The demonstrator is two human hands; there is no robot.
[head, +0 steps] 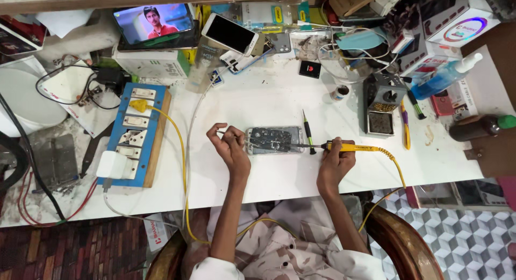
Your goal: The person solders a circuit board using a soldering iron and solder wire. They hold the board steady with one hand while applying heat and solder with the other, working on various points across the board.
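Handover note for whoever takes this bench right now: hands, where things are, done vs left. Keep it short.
Left hand: pinching a thin tool, likely tweezers, at the left end of the opened phone.
Right hand: gripping the yellow soldering iron, tip over the phone's exposed board.
Phone lies flat on the white bench, back off, internals showing. Small screwdriver lies just right of it; iron stand further right.
Done: phone opened.
Left: board work appears under way; phone not yet closed.
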